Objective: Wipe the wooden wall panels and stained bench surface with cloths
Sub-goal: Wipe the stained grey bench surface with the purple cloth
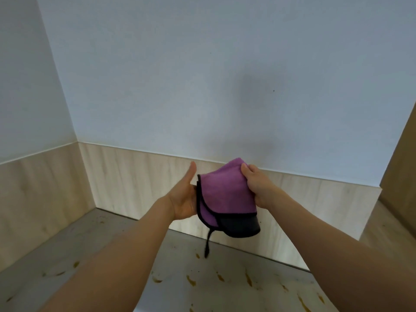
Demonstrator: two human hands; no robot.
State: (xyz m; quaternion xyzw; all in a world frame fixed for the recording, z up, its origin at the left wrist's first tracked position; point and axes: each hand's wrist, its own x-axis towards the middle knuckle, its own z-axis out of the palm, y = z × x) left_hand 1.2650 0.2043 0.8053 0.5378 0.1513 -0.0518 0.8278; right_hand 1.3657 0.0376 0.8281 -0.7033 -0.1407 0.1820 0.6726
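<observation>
A folded purple cloth (pixel 222 194) with black trim and a grey underside hangs in the air between both hands, above the bench. My right hand (pixel 258 185) grips its upper right edge, fingers curled over the fabric. My left hand (pixel 184 197) lies under the cloth's left side with the palm up and the thumb raised; its fingers are hidden behind the fabric. A black loop dangles from the cloth's lower edge. The grey bench surface (pixel 126 233) below carries several brown-yellow stains. Light wooden wall panels (pixel 135 181) run behind the bench along the back and left sides.
A white wall (pixel 180 75) rises above the panels. A brown wooden panel (pixel 403 172) stands at the right edge. The bench meets the panels in a corner at the left rear.
</observation>
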